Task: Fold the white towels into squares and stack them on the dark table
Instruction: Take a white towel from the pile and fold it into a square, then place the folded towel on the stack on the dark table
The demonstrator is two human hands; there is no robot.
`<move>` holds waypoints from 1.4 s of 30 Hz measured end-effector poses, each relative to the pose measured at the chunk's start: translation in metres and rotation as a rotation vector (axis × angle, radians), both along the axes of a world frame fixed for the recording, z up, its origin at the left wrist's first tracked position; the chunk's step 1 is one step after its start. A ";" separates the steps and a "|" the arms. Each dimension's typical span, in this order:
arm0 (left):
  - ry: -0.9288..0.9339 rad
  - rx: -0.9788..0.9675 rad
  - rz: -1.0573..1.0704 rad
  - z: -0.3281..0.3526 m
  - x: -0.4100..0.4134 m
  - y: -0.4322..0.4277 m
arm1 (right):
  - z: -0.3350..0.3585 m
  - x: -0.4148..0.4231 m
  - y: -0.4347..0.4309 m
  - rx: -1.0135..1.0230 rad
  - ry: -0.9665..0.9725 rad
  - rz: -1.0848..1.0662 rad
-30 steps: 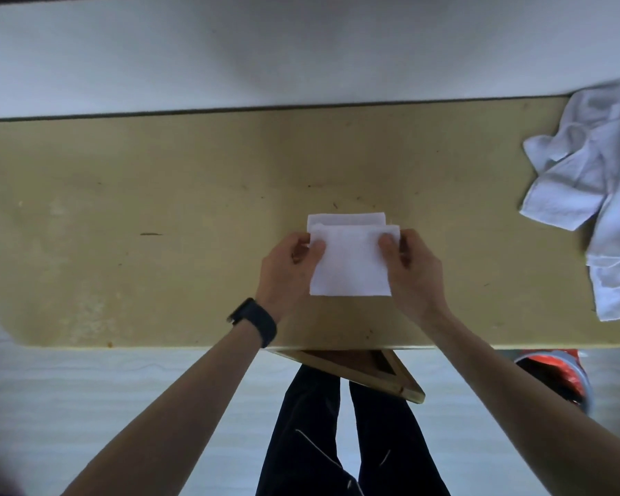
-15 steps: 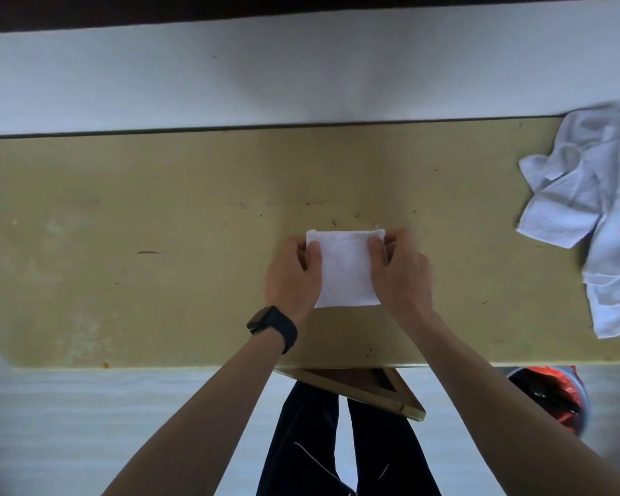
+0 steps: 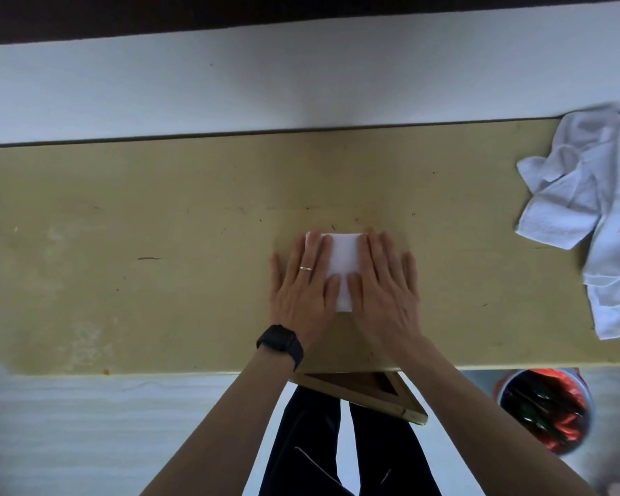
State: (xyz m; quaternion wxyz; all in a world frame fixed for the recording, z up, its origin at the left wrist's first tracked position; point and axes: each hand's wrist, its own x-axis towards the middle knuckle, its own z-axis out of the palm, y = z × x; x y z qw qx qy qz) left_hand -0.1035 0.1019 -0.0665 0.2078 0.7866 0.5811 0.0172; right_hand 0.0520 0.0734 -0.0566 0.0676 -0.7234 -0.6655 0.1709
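Left hand (image 3: 301, 291) and right hand (image 3: 387, 291), both open and flat, are pressing the folded towel (image 3: 342, 263) between them on the counter (image 3: 158, 281) — long axis seemingly six-to-twelve; unfolded towels (image 3: 595, 216) are lying at two o'clock, nearer the right hand.

Matt, scuffed painted wood table (image 3: 158, 245); soft white cloth towels (image 3: 584, 209); glossy metal ring (image 3: 305, 268)

Pressing down flat with the left hand (image 3: 303, 284) and the right hand (image 3: 385, 286), side by side, palms down, fingers (image 3: 314, 245) straight and pointing far, thumbs (image 3: 332, 288) close together.
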 end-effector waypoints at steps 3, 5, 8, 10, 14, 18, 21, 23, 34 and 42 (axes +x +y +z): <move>0.020 -0.034 -0.012 -0.002 -0.001 0.001 | -0.011 0.007 -0.001 -0.085 -0.013 0.035; 0.011 -0.050 -0.018 -0.001 -0.001 0.001 | -0.010 0.006 -0.002 -0.106 -0.007 0.036; -0.035 -0.074 0.014 0.009 -0.002 0.000 | -0.001 0.006 -0.005 -0.074 0.074 -0.041; -0.055 -0.098 0.147 0.024 0.000 0.004 | 0.011 0.007 -0.006 -0.039 0.132 -0.168; -0.040 -0.253 0.492 0.054 0.014 0.020 | 0.032 0.007 0.008 -0.086 0.251 -0.565; -0.005 -0.404 0.664 0.065 0.032 0.037 | 0.042 0.004 0.031 -0.268 0.279 -0.743; -0.021 -0.480 0.802 0.057 0.038 0.043 | 0.046 0.005 0.045 -0.380 0.369 -0.788; -0.069 -0.513 0.879 0.054 0.040 0.045 | 0.045 0.008 0.049 -0.405 0.413 -0.784; -0.632 -0.493 0.969 0.071 0.016 0.012 | 0.044 0.025 0.022 -0.313 0.820 -0.596; -0.926 -0.222 0.957 0.201 -0.086 -0.083 | 0.173 -0.033 0.001 -0.159 0.839 -0.073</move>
